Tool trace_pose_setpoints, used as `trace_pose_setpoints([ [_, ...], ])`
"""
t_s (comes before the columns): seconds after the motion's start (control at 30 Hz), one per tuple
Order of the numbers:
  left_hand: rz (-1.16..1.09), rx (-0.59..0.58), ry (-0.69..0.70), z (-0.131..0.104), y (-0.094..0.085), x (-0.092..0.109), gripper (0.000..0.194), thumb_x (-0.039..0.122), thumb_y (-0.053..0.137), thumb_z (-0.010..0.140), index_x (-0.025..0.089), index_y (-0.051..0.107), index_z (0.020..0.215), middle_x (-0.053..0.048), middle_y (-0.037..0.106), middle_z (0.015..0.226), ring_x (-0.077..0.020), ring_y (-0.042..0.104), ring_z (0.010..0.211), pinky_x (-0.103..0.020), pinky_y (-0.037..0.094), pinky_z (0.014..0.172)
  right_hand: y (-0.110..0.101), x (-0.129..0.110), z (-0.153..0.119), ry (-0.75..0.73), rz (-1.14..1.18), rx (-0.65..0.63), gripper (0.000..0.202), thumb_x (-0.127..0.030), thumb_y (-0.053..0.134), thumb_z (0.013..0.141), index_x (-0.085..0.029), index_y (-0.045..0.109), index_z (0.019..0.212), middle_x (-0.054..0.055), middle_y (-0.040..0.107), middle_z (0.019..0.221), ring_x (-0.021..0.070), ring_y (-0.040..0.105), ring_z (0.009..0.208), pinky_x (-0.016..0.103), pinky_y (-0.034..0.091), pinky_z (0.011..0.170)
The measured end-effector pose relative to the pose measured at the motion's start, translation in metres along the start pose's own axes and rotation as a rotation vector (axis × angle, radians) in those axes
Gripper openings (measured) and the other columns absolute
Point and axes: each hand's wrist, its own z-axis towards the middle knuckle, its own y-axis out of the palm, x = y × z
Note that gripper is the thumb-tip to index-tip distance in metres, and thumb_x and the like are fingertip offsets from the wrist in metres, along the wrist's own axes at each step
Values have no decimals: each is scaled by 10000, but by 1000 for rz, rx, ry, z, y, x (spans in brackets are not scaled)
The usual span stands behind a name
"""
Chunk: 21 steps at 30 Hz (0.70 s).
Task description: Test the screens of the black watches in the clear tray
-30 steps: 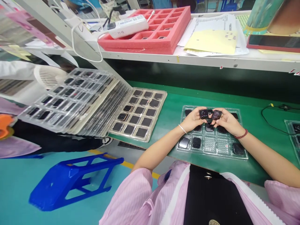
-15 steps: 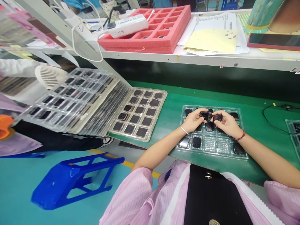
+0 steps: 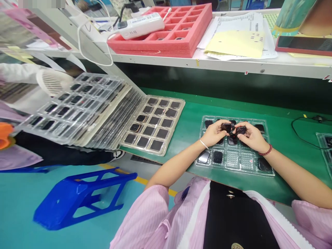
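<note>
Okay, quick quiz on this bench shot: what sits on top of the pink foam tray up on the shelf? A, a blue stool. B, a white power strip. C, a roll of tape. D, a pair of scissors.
B: a white power strip with its cord lies across the left end of the pink foam tray on the shelf.

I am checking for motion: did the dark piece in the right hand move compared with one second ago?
Yes. The dark piece in the right hand came down closer to the clear tray under it.

Green workbench (image 3: 192, 131), white shelf (image 3: 233, 65) above, teal floor (image 3: 20, 207), blue plastic stool (image 3: 77, 197)
</note>
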Motion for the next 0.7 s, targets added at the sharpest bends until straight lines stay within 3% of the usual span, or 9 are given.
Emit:
trace_pose_setpoints([
  [0.17,28,-5,-10,-2,1,5,461,108,610,763,140,575,1222,-93,694,1110,-155,699,865,-326,537,942,0,0,0,-1,-5,12,253,-255,651,875,-244,606,1124,55,713,946,242,698,846,356,577,688],
  [0.57,-23,-20,-10,-1,1,1,416,191,629,790,152,607,1204,-97,684,1126,-174,692,885,-325,568,873,-1,0,0,26,-3,-4,315,-307,683,863,-263,606,1165,64,692,1035,267,685,911,374,589,700],
  [0.7,-21,-12,3,0,1,-1,465,144,640,750,156,603,1214,-80,687,1087,-171,694,878,-343,564,907,-1,0,0,40,-4,8,326,-310,689,858,-259,616,1171,59,691,1033,237,678,805,366,582,666],
])
